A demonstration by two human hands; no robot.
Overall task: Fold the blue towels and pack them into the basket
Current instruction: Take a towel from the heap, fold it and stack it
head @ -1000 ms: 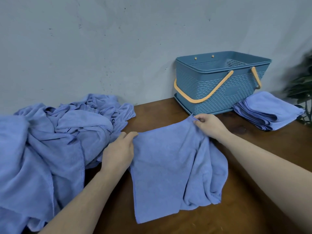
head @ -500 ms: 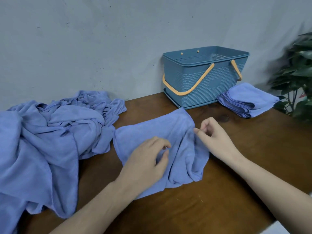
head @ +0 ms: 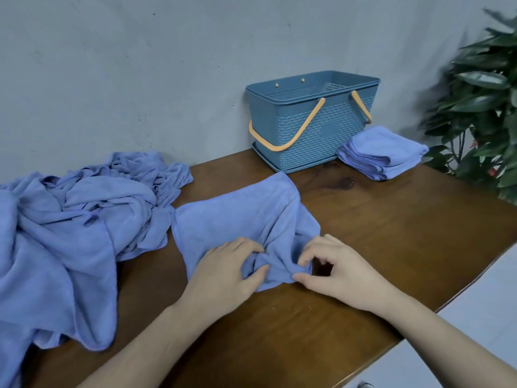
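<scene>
A blue towel [head: 240,214] lies crumpled in the middle of the brown table. My left hand [head: 223,273] pinches a fold at its near edge, thumb and fingers curled into the cloth. My right hand [head: 335,273] pinches the same bunched edge from the right. At the back stands the blue basket [head: 321,130] with orange handles, against the wall, and nothing shows inside it. A stack of folded blue towels [head: 383,152] lies just to its right.
A big heap of unfolded blue towels [head: 70,233] covers the table's left side and hangs over the front edge. A leafy plant [head: 484,102] stands at the far right. The table's right edge [head: 475,281] runs diagonally past my right forearm.
Both hands let go of the towel's far corners and came to its near edge, where they now pinch the bunched cloth. The towel lies on the table, more crumpled.
</scene>
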